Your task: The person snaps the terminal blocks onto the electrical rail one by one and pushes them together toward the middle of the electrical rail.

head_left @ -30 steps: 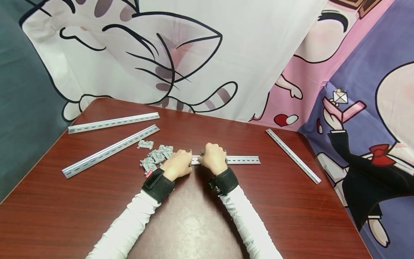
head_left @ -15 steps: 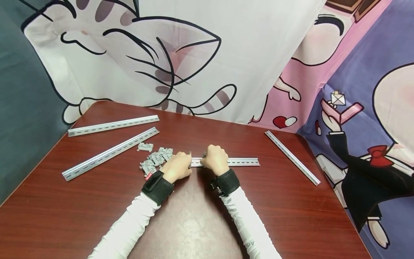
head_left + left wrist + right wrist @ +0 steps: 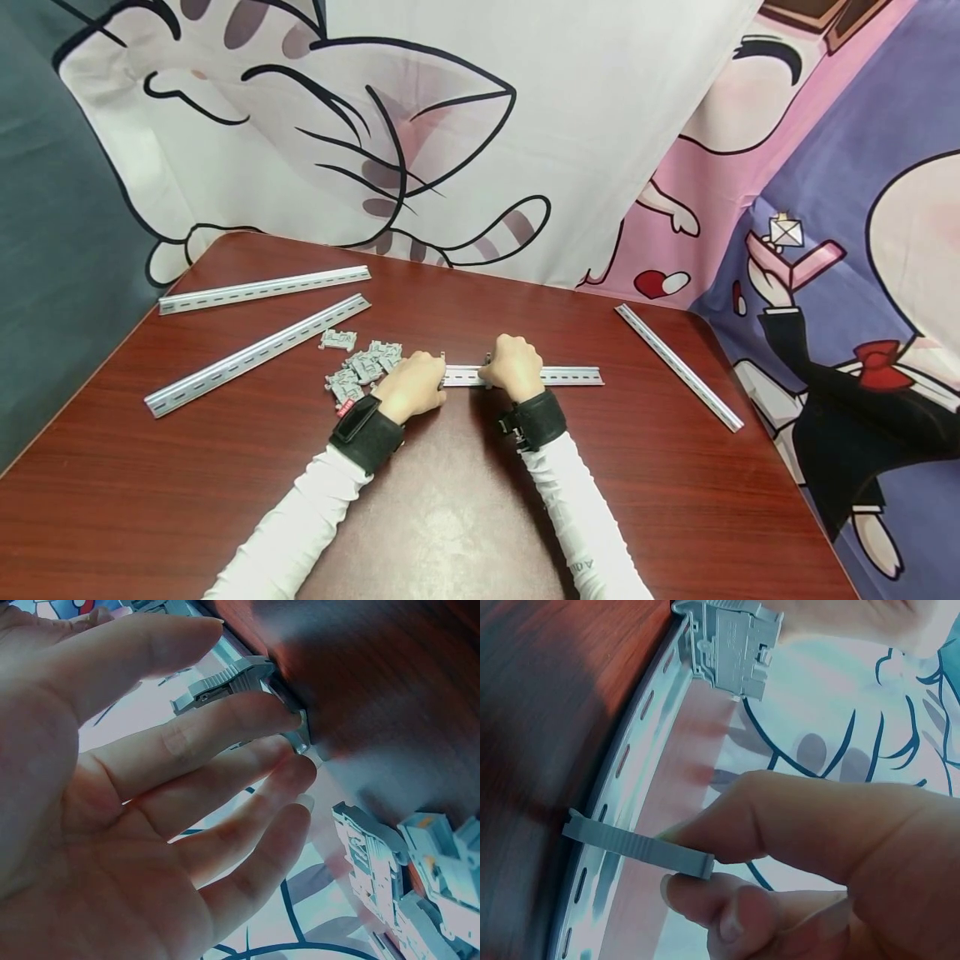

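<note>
A slotted metal DIN rail (image 3: 572, 377) lies across the middle of the table. My right hand (image 3: 516, 367) pinches a thin grey terminal block (image 3: 641, 851) between thumb and index finger; in the right wrist view it stands edge-on across the rail. Another grey terminal block (image 3: 735, 649) sits at the rail's left end. Beside that block is my left hand (image 3: 411, 385), its fingers (image 3: 202, 739) fairly straight, with fingertips at the block's side in the left wrist view. How firmly they touch it cannot be told.
Several loose grey terminal blocks (image 3: 365, 367) lie left of my left hand. Two longer rails (image 3: 258, 356) (image 3: 264, 289) lie at the far left, and one more rail (image 3: 678, 367) lies at the right. A printed cloth (image 3: 600, 150) hangs behind the table (image 3: 675, 500).
My right hand has moved a little to the right along the rail with the terminal block, widening the gap between the hands. The left hand stays in place at the rail's left end.
</note>
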Demonstrator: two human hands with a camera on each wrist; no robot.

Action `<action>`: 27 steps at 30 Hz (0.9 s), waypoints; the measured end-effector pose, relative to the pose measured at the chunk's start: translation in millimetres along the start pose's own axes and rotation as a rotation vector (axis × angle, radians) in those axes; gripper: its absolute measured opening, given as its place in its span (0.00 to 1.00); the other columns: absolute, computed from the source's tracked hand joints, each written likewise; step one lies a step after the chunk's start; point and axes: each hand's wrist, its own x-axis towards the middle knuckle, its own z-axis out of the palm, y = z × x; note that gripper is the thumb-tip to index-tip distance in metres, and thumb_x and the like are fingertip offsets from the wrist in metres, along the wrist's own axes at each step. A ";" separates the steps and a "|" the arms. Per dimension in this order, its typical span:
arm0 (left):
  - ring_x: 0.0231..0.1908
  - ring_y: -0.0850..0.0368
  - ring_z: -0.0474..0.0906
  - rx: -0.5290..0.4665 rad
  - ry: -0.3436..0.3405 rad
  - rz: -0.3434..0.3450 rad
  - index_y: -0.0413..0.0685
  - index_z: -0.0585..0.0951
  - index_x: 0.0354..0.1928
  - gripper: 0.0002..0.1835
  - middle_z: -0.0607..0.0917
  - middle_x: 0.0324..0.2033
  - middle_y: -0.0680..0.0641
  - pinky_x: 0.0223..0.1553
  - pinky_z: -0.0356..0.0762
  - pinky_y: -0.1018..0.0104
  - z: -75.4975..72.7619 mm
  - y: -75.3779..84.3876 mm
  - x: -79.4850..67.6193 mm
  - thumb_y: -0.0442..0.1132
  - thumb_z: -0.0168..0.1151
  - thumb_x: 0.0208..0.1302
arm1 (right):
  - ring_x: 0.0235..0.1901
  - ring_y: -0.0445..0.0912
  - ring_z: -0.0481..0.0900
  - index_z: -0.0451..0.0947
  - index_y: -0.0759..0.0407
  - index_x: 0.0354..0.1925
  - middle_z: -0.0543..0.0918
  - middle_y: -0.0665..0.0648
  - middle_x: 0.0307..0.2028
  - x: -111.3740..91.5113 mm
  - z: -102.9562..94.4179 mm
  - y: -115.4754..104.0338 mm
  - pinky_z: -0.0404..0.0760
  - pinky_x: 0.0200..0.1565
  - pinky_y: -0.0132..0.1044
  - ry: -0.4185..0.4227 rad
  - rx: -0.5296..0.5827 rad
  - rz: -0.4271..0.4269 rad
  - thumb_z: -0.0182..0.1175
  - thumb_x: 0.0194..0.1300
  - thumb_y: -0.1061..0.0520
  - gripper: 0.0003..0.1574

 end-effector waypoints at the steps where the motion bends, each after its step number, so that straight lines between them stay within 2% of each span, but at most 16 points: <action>1: 0.34 0.43 0.81 0.000 0.000 0.001 0.38 0.79 0.27 0.07 0.83 0.29 0.38 0.36 0.78 0.49 -0.2 0.1 -0.1 0.35 0.67 0.52 | 0.34 0.57 0.83 0.74 0.54 0.15 0.83 0.58 0.28 0.0 -0.2 0.8 0.80 0.32 0.51 0.001 0.000 0.002 0.71 0.48 0.50 0.17; 11: 0.34 0.43 0.81 0.007 0.004 0.014 0.38 0.79 0.27 0.07 0.83 0.28 0.38 0.36 0.78 0.48 -0.9 0.8 -1.5 0.34 0.67 0.52 | 0.37 0.59 0.83 0.77 0.56 0.22 0.85 0.62 0.34 0.6 -4.6 6.5 0.81 0.36 0.54 0.002 0.012 0.024 0.73 0.46 0.48 0.17; 14: 0.34 0.42 0.81 0.015 0.006 0.014 0.37 0.79 0.28 0.07 0.83 0.28 0.38 0.36 0.79 0.48 -1.1 1.3 -1.9 0.35 0.67 0.52 | 0.37 0.58 0.83 0.78 0.56 0.22 0.85 0.62 0.34 1.1 -6.3 9.2 0.81 0.36 0.53 -0.006 0.019 0.034 0.73 0.46 0.48 0.16; 20: 0.37 0.41 0.81 0.025 0.010 0.010 0.34 0.81 0.36 0.12 0.84 0.30 0.37 0.39 0.79 0.49 -0.1 1.7 -3.1 0.36 0.67 0.53 | 0.38 0.58 0.84 0.77 0.55 0.20 0.85 0.62 0.35 3.7 -7.0 17.2 0.81 0.36 0.53 -0.026 0.023 0.049 0.71 0.48 0.49 0.15; 27: 0.36 0.42 0.82 0.012 0.014 0.008 0.35 0.81 0.35 0.10 0.84 0.30 0.37 0.37 0.79 0.49 0.7 1.1 -1.4 0.35 0.66 0.53 | 0.39 0.58 0.84 0.79 0.55 0.22 0.86 0.61 0.36 6.8 -10.3 22.4 0.81 0.37 0.53 -0.052 0.028 0.059 0.71 0.47 0.50 0.12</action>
